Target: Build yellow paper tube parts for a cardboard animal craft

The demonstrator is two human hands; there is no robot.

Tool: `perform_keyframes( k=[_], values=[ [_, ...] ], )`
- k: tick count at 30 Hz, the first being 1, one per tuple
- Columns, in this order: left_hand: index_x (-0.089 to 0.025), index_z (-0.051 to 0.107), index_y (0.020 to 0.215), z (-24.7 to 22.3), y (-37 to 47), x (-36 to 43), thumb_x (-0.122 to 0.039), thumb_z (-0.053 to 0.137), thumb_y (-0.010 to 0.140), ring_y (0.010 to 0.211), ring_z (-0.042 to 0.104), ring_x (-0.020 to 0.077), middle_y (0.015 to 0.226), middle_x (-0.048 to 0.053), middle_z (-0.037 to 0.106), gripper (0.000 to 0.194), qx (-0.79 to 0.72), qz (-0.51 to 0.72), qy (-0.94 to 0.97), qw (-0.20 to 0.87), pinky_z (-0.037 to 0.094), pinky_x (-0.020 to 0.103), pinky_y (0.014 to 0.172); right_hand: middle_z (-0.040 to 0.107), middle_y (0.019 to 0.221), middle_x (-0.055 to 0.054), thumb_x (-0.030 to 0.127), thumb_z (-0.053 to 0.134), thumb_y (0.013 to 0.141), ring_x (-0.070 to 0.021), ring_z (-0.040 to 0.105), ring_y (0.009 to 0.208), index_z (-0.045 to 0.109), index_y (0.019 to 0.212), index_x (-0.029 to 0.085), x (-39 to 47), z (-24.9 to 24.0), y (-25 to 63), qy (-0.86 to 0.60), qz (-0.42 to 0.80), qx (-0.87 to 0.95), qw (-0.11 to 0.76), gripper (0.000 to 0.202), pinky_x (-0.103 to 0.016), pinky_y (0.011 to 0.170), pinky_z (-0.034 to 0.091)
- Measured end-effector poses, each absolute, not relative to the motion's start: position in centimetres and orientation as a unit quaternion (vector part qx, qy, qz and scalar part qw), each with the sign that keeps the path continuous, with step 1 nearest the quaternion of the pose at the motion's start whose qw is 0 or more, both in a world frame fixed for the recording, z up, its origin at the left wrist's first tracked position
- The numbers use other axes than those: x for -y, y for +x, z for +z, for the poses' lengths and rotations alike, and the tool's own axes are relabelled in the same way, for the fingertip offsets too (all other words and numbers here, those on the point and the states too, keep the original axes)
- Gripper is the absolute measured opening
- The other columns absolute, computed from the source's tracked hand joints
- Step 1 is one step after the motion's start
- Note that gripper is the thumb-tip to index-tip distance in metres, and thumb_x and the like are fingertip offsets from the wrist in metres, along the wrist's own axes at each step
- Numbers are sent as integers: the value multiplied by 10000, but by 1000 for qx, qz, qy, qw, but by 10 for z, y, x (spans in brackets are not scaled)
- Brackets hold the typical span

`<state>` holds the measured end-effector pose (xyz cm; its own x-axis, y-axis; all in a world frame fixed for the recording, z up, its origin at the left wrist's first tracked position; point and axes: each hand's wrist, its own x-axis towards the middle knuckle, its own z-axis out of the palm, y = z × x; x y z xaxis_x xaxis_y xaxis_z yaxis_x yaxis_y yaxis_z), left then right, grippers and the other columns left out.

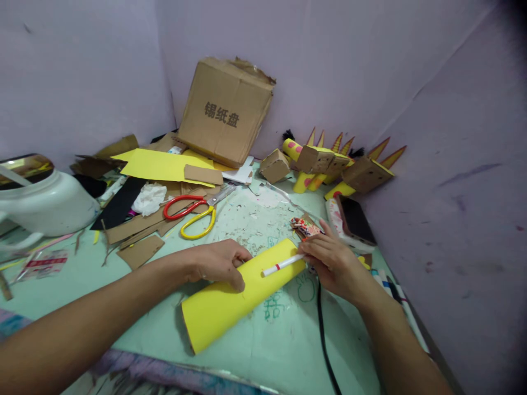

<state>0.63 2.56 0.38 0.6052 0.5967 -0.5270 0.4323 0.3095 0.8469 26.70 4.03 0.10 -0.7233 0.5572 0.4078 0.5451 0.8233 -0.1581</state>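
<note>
A yellow paper-covered tube (230, 310) lies slanted on the pale green table. My left hand (224, 264) grips its upper side, thumb on top and fingers behind it. In my right hand (329, 260) is a white marker with a red band (282, 264), held between closed fingers near the tube's far right end. The marker's other end points left over the yellow surface. Beyond the tube, scissors with one red and one yellow handle (213, 219) lie on the table. A patterned crumpled piece (305, 226) is just behind my right hand.
Yellow card (158, 166), cardboard scraps (142, 251) and a white pot (61, 203) are at the left. A cardboard box (226, 112) leans on the wall. Yellow figures with cardboard heads (366, 174) stand back right. A black cable (321, 329) runs frontward; markers lie right.
</note>
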Motion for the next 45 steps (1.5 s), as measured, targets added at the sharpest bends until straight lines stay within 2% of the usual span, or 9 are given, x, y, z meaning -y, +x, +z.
perform_keyframes(
  k=[5, 9, 12, 15, 19, 27, 32, 36, 45],
  values=[
    [-164, 669, 770, 6, 8, -27, -101, 537, 450, 601, 627, 211, 724, 25, 710, 351, -471, 99, 538, 692, 437, 263, 491, 667, 748, -39, 77, 461, 791, -207, 626, 742, 567, 878, 209, -40, 5, 272, -328, -45, 910, 250, 190, -575, 999, 290],
    [-134, 635, 809, 9, 7, -31, -116, 589, 447, 672, 648, 244, 759, 63, 708, 366, -499, 193, 487, 690, 478, 313, 565, 679, 750, -42, 168, 539, 780, -208, 640, 683, 601, 831, 222, -31, 11, 272, -424, -64, 818, 383, 96, -453, 797, 501],
    [-123, 596, 906, 6, 8, -32, -103, 606, 456, 749, 654, 261, 831, 83, 705, 451, -480, 288, 453, 694, 502, 359, 652, 664, 657, -13, 246, 625, 742, -160, 614, 529, 634, 820, 222, -18, 12, 257, -520, 85, 685, 503, 82, -269, 468, 519],
    [-116, 559, 960, 1, 11, -32, -89, 616, 472, 815, 650, 272, 898, 98, 693, 492, -485, 345, 428, 680, 510, 390, 707, 663, 613, 0, 289, 679, 689, -148, 620, 488, 649, 794, 200, -7, 10, 234, -539, 259, 582, 551, 141, -237, 421, 512],
    [-121, 534, 985, -2, 16, -31, -111, 656, 508, 875, 641, 278, 969, 109, 674, 492, -487, 393, 399, 670, 511, 401, 750, 694, 656, -25, 310, 675, 689, -175, 662, 572, 658, 797, 183, 6, 2, 207, -549, 325, 544, 545, 167, -276, 526, 556],
    [-143, 524, 967, 1, 20, -26, -98, 668, 534, 831, 619, 220, 894, 48, 652, 459, -452, 474, 379, 654, 509, 344, 745, 663, 607, -9, 238, 601, 744, -126, 577, 467, 645, 713, 187, 23, -25, 179, -535, 151, 639, 531, 74, -209, 410, 467],
    [-149, 526, 917, -2, 23, -24, -89, 663, 534, 774, 621, 206, 851, 41, 656, 412, -451, 501, 364, 643, 510, 331, 707, 668, 678, -28, 176, 587, 742, -139, 605, 572, 636, 744, 177, 20, -29, 173, -492, 70, 686, 532, 48, -222, 472, 463],
    [-153, 526, 916, -5, 27, -23, -65, 651, 520, 749, 624, 203, 835, 41, 668, 425, -456, 514, 362, 630, 506, 320, 686, 646, 608, -5, 202, 597, 740, -118, 566, 487, 648, 716, 179, 19, -27, 175, -505, 44, 710, 490, 61, -225, 465, 436],
    [-128, 587, 818, -8, 29, -24, -135, 658, 552, 647, 604, 177, 712, 26, 654, 275, -472, 481, 328, 662, 483, 281, 601, 631, 488, -27, 394, 632, 674, -145, 551, 443, 665, 553, 170, 8, -26, 175, -618, 338, 606, 369, 258, -229, 408, 377]
  ],
)
